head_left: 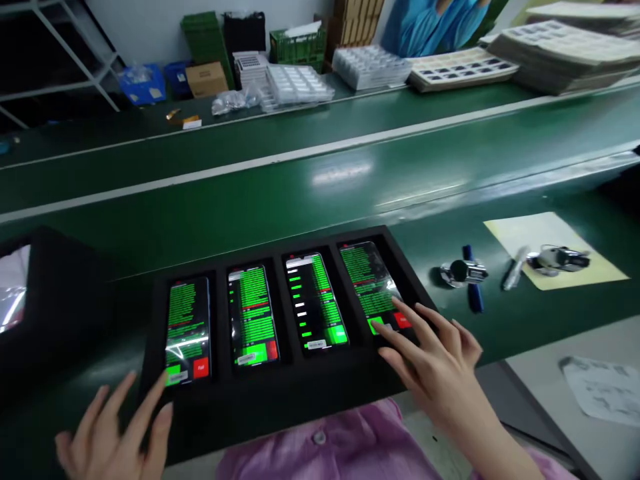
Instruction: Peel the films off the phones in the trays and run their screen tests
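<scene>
The left hand (pixel 113 433) is spread wide, holding nothing, one fingertip at the lower edge of the leftmost smartphone (pixel 187 320). The right hand (pixel 430 360), also empty with fingers fanned, reaches over the rightmost smartphone (pixel 367 280), fingertips at its green and red on-screen buttons. Four phones lie side by side in separate slots of a black foam tray (pixel 270 393), which sits on a green workbench (pixel 320 193); a yellow paper sheet (pixel 565 243) lies to its right.
</scene>
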`<state>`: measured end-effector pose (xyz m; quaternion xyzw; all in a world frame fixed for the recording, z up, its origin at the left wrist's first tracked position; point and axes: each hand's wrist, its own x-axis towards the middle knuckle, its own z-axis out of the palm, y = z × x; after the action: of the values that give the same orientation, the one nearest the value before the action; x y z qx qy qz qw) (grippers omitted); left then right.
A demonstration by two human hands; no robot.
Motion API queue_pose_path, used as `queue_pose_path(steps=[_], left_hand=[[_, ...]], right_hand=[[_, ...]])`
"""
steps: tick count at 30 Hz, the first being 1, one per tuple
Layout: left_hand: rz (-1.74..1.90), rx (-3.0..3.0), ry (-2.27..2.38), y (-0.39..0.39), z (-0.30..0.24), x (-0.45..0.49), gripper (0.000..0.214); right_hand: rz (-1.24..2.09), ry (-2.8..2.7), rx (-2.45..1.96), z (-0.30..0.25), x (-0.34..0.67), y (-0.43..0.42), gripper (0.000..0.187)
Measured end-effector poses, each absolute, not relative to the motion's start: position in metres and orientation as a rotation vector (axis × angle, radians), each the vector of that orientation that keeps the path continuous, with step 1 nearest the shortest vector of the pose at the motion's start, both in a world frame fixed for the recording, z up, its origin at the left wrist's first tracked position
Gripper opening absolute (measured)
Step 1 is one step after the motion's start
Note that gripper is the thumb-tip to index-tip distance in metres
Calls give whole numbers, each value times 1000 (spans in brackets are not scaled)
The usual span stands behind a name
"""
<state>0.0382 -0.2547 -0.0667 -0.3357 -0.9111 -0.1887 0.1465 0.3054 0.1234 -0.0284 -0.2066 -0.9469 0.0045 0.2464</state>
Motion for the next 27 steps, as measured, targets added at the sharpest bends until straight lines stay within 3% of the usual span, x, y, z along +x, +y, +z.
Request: queue_pose_path(steps=[3, 9, 12, 17, 22, 27], left_hand=[[-465, -944, -2521, -240, -54, 48, 35], [-393, -1066, -2587, -205, -37, 84, 63], [-200, -1044, -2759, -185, -36, 97, 56], [80, -970, -2973, -129, -32, 79, 44], [79, -926, -3053, -87, -20, 45, 46], [-245, -937, -2903, -124, -9, 33, 49]], right_hand=[[33, -2561, -531, -29, 303, 122, 29], [75, -2633, -667, -38, 285, 91, 46], [25, -2684, -742, -50, 277, 75, 52], [-53, -2690, -836, -57, 241, 84, 47], [-5, -2727, -891, -49, 206, 112, 45], [240, -2595, -689, -19, 243, 142, 47]])
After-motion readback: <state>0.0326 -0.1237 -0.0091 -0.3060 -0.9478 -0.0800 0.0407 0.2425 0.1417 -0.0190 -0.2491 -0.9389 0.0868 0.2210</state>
